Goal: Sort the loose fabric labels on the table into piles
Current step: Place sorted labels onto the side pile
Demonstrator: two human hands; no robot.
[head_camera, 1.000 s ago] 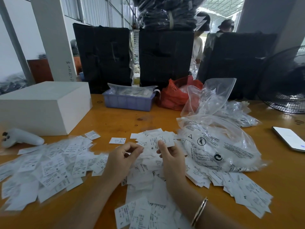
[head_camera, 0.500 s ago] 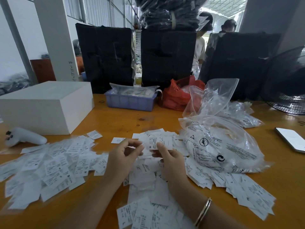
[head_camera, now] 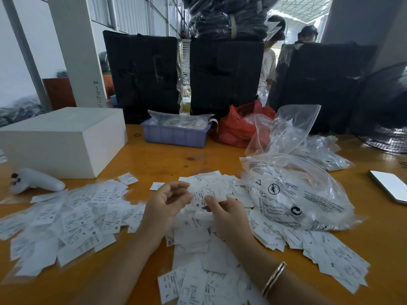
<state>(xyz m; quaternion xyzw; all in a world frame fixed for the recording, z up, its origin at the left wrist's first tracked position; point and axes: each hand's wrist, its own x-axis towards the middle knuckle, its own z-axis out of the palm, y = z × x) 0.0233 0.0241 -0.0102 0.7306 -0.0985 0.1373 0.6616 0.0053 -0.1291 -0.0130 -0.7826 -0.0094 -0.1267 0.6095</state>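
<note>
White fabric labels with black print lie loose over the orange table [head_camera: 158,159]. One spread of labels [head_camera: 66,219] lies to the left, a heap [head_camera: 204,234] in the middle under my hands, and more labels [head_camera: 326,254] at the right. My right hand [head_camera: 226,214] pinches a small bunch of labels [head_camera: 209,192] above the middle heap. My left hand [head_camera: 167,203] is beside it with fingers loosely curled, its fingertips at the bunch's left edge; I cannot tell whether they hold a label.
A clear printed plastic bag [head_camera: 295,194] of labels lies right of my hands. A white box [head_camera: 61,139] and a white controller [head_camera: 35,181] sit at left, a blue basket [head_camera: 176,135] and red bag [head_camera: 240,126] behind, a phone [head_camera: 389,186] and fan [head_camera: 387,111] at right.
Both hands have stayed over the middle heap. The bunch of labels now sits higher between my fingers, and my left fingers have uncurled a little beside it.
</note>
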